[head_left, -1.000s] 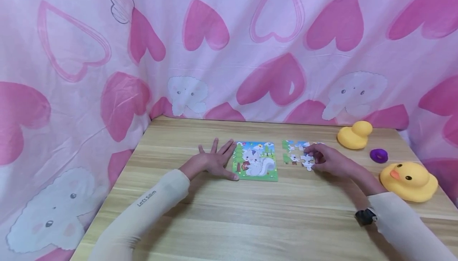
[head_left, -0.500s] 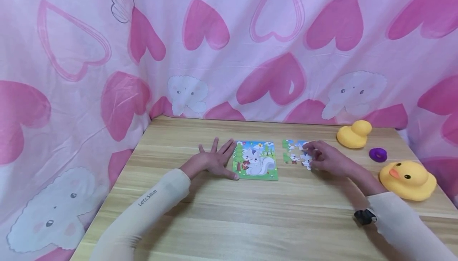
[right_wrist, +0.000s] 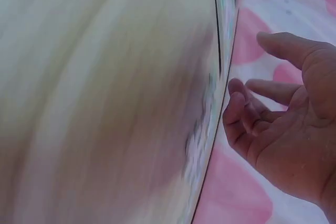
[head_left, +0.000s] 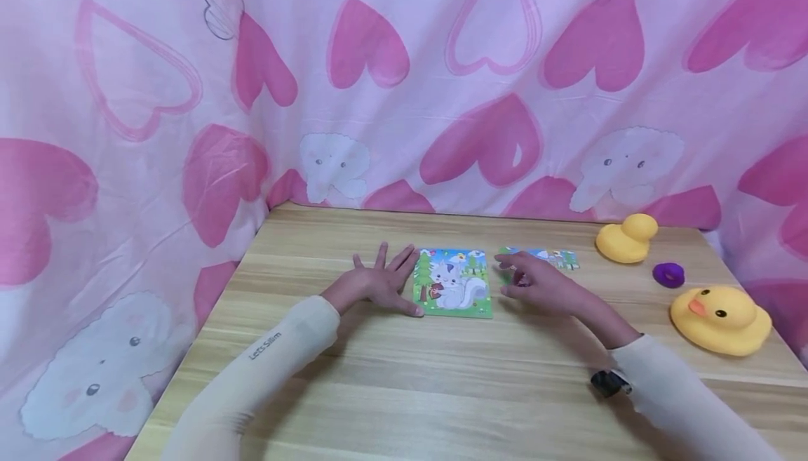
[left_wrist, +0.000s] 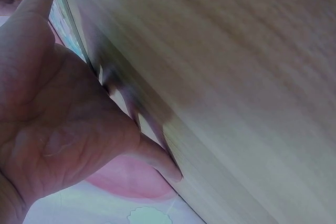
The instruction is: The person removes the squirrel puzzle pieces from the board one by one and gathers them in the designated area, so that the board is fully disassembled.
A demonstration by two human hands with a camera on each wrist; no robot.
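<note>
A squirrel picture puzzle lies flat on the wooden table in the head view. Along its left edge rests my left hand, fingers spread wide, thumb at the lower left corner. Beyond the right edge hovers my right hand, above loose jigsaw pieces that it partly covers. In the right wrist view the right hand has its thumb apart from loosely bent fingers, with nothing seen between them. Those jigsaw pieces show edge-on beneath it. The left wrist view shows the left palm close over the table.
Two yellow rubber ducks, a smaller one at the back and a larger one in front, stand at the right. Between them lies a small purple ring-shaped thing. A pink heart-print curtain hangs behind the table.
My right hand has moved left from the right side of the jigsaw pieces to over them, closer to the puzzle. The left hand stays in place. The view has shifted slightly.
</note>
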